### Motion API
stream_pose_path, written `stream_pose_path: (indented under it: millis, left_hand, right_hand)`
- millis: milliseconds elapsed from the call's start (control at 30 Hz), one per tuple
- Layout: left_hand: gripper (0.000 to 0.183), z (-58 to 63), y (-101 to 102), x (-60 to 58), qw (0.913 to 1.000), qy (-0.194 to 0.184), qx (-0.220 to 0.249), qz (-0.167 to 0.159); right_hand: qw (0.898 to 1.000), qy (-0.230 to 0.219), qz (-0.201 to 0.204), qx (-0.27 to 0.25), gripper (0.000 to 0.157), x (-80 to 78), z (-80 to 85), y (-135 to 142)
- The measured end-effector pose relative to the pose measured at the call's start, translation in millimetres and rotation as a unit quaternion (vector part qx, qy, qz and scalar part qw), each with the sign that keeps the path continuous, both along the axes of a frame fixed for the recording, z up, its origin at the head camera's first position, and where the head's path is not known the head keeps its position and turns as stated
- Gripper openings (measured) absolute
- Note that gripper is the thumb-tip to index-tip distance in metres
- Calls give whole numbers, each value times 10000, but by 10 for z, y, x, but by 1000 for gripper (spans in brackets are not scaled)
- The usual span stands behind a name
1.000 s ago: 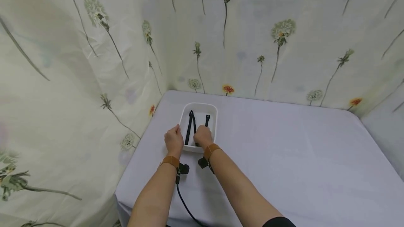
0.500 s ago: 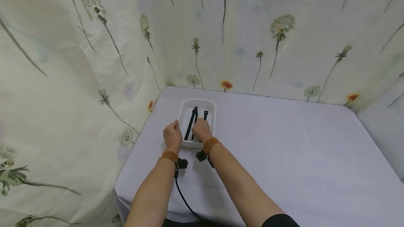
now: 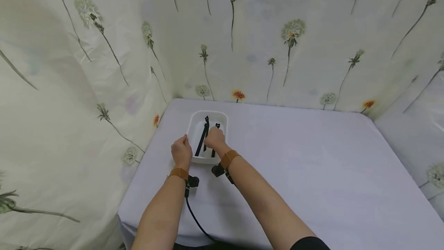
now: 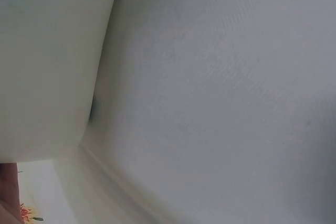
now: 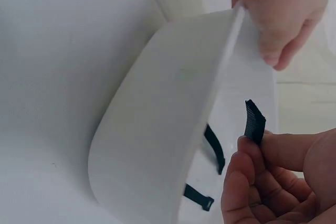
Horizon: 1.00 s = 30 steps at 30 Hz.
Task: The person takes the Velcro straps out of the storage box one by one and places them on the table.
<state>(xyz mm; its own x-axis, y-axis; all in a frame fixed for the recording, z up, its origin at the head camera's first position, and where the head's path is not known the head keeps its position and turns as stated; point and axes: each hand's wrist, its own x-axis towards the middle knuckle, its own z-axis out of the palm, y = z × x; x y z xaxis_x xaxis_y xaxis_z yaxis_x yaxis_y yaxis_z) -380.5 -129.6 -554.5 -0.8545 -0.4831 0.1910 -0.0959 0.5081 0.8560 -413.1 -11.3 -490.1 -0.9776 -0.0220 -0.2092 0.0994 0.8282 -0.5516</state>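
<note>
A white tray with black cable straps inside stands at the table's left. My left hand grips its left rim; in the right wrist view that hand reaches over the edge. Over the tray, my right hand pinches a ribbed black cable strap between thumb and forefinger, one end sticking up past them. Two other straps show beyond the near wall in the right wrist view: a curved strap and a slot-ended strap. The tray wall hides most of my left hand in its wrist view.
A pale cloth covers the table. Flower-printed curtains rise along its back and left edges. A brown band with a small black camera is on each wrist, and a black cable runs from the left one.
The middle strap's lower end has swung left inside the tray, below my right hand, which stays over the tray. My left hand keeps its place at the rim. The head view has shifted slightly.
</note>
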Motion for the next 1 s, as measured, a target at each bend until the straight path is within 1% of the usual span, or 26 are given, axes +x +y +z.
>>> stream_pose_path:
  millis: [133,167,300,500,767,900,1000]
  left_hand:
    - [26,16,-8,-33,10000,46,-53,-1]
    - [26,23,-7,-34,10000,29,-39,-12]
    - [27,45,-2,-30,10000,26,20,-65]
    - [27,46,-2,-10,10000,21,73,-57]
    - [27,17,-1,2,10000,-29,-35,-36]
    - [27,18,13,17,9999,-26,-48,-98]
    - [27,13,26,32,9999,-65,-46,-118]
  right_hand:
    - [9989,422,114,142,46,-11,69,48]
    - [9986,513,127,100,48,-11,90,67]
    - [9972,706,192,-131,49,-10,151,175]
    - [9948,872,101,-511,48,-15,236,358]
    - [9925,847,-101,-874,47,7,301,601]
    - [9915,802,-185,-1005,49,16,307,722]
    - [9913,762,-288,-1036,43,37,279,813]
